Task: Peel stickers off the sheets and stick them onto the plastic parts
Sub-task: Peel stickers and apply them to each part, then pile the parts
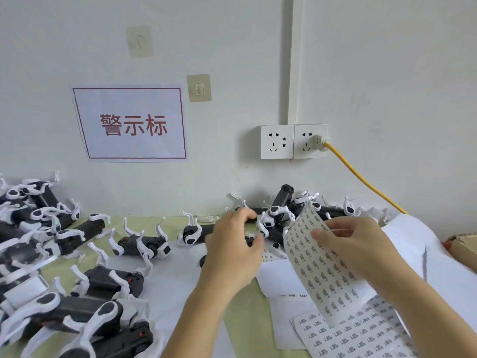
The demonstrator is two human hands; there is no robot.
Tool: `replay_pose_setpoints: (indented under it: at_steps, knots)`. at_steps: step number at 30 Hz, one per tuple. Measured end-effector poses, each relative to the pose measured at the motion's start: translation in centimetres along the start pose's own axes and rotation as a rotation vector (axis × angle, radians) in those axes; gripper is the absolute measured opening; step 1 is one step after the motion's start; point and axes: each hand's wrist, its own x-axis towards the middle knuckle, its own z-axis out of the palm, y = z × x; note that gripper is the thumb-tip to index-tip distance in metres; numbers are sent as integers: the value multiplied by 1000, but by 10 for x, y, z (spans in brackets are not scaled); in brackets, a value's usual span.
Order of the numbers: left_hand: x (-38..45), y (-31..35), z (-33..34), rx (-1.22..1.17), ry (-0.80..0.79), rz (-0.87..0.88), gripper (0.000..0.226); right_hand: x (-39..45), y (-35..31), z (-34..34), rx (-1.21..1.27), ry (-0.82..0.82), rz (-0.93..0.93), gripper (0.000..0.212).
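We hold a white sheet of small black-printed stickers (320, 257) lifted off the bench (240, 313) in our right hand (358, 244), whose grip is clamped on it: the thumb lies across the printed face near the upper edge and the fingers curl behind. Below that grip, a second flat sticker sheet (361, 334) lies on the bench with plain white backing papers (281, 280) partly under it. Our left hand (232, 254) hovers just left of the lifted sheet with its fingers curled towards the thumb; we cannot tell whether that grip pinches a sticker, as it is blurred. Beyond and left of the left grip lie many black-and-white plastic parts with curved white arms (144, 246), heaped thickest at the far left. More of them are piled behind the lifted sheet against the white wall (387, 86). To the right of the right grip, the corner of a brown cardboard box (464, 248) shows; its contents are hidden.
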Motion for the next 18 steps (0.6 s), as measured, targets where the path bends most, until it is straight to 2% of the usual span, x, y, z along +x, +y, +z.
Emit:
replay_pose_setpoints:
  at_steps: [3,6,8,10,13,18]
  knots:
    - [-7,23,8,-254,-14,-40,26,-4,-4,12,83,5,-60,12]
    - [-11,32,14,-472,-52,-253,32,-6,-7,20,248,-62,-130,15]
    - [-10,34,13,-650,-13,-364,31,-7,-8,23,321,-124,-158,19]
    - [-8,33,10,-768,66,-395,31,-6,-8,25,413,-194,-147,24]
    - [-6,32,6,-762,177,-359,28,-4,-8,25,492,-264,-126,29]
    - [-5,32,5,-711,247,-287,24,-3,-6,26,493,-238,-122,22]
